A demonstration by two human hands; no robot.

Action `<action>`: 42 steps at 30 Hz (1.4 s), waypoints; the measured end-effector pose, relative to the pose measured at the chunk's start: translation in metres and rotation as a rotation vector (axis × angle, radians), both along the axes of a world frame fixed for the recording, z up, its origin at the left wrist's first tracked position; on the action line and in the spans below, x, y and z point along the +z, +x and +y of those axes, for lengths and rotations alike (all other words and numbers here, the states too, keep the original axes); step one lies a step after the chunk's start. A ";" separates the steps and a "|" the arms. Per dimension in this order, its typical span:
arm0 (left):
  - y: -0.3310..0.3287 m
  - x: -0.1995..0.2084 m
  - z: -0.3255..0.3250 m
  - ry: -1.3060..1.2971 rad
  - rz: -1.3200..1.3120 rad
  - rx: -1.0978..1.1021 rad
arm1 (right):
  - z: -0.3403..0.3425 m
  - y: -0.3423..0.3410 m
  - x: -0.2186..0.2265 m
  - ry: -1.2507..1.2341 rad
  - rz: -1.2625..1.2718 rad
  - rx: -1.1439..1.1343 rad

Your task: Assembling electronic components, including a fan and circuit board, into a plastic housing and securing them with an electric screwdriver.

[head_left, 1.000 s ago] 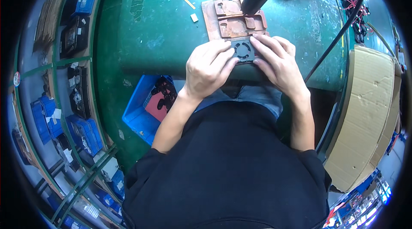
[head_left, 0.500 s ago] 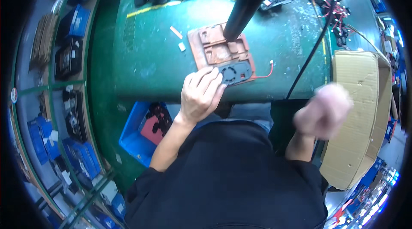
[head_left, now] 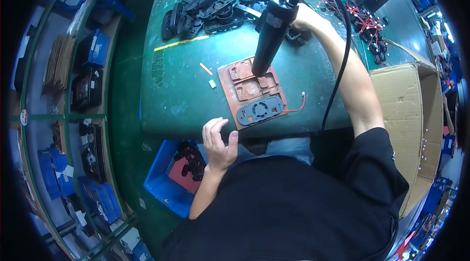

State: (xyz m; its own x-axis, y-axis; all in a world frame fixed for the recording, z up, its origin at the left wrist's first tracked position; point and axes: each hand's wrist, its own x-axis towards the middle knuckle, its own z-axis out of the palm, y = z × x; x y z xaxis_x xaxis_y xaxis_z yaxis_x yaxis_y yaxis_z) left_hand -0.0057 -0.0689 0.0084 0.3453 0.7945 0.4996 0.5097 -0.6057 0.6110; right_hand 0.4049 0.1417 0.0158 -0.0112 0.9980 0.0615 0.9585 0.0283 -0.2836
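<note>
Reaching beside driver [head_left: 272, 35] with right hand [head_left: 306, 18], away from cover [head_left: 260, 110] on near end of jig [head_left: 228, 87].
In blue bin [head_left: 166, 201]: dark parts [head_left: 192, 162] on pink sheet [head_left: 178, 176]. In box [head_left: 393, 88]: cannot make out contents. With right hand partly hidden behind driver, by black tray [head_left: 300, 40]: cannot tell grip or tray contents. On left hand [head_left: 220, 146], at table edge [head_left: 171, 131]: loosely spread, thumb apart from fingers, touching nothing.

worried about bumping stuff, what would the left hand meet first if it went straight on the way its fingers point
Probably the brown board, around its near left corner, just ahead of the left hand. Height is hard to judge, so it might pass over.
</note>
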 end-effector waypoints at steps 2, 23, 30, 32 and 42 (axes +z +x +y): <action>-0.003 -0.004 0.000 -0.020 -0.002 -0.004 | 0.009 0.010 -0.008 -0.048 -0.163 0.020; 0.030 0.080 -0.028 -0.962 -0.682 -0.311 | -0.272 -0.183 0.127 0.728 0.218 0.233; 0.017 0.074 -0.012 -1.244 -0.677 -0.357 | -0.281 -0.214 0.086 0.624 0.064 0.479; 0.006 0.076 0.001 -1.421 -0.651 -0.382 | -0.279 -0.217 0.085 0.622 -0.007 0.559; -0.013 0.053 0.009 -1.366 -0.553 -0.381 | -0.163 -0.193 0.069 0.741 0.568 -0.272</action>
State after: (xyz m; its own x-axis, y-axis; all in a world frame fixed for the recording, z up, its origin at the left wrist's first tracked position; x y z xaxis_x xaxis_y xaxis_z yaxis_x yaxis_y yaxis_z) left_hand -0.0186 -0.0596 0.0613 0.6521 0.6503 -0.3897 -0.0154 0.5252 0.8508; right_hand 0.2122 -0.0216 0.0844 0.4398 0.6683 0.6000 0.6843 0.1833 -0.7057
